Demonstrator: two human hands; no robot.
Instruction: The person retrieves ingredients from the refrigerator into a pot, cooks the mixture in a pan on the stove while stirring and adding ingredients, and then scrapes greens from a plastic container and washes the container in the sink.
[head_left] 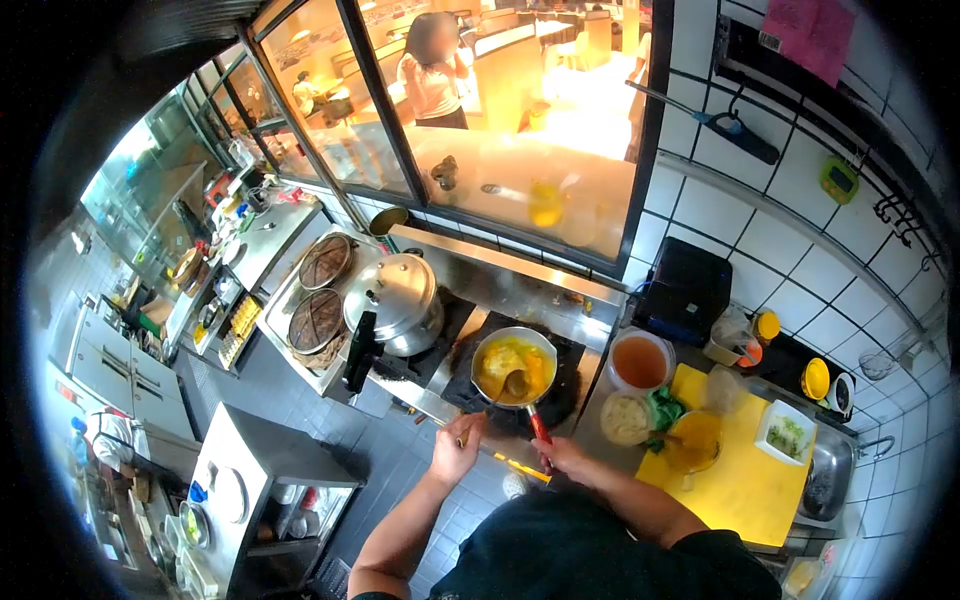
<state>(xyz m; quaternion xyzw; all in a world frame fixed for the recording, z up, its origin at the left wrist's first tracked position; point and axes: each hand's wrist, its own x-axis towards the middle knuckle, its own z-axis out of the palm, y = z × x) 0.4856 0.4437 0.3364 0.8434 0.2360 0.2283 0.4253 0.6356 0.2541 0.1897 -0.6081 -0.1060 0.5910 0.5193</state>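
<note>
A small pot (548, 345) with yellow-orange food in it sits on the stove burner (570, 385). My right hand (562, 455) is closed around its red handle (540, 424). Left of that, my left hand (458, 448) is closed on the handle of a ladle (515, 384), whose bowl rests in the yellow food. Part of the ladle's handle is hard to make out. A large pressure cooker (392, 300) stands on the stove left of the pot, its black handle pointing towards me.
Right of the stove are a tub of orange liquid (641, 360), a yellow cutting board (745, 490), a bowl of yellow liquid (694, 443) and a white dish with greens (785, 433). A steel counter (265, 440) stands at the left. Beyond the window is a person (432, 80).
</note>
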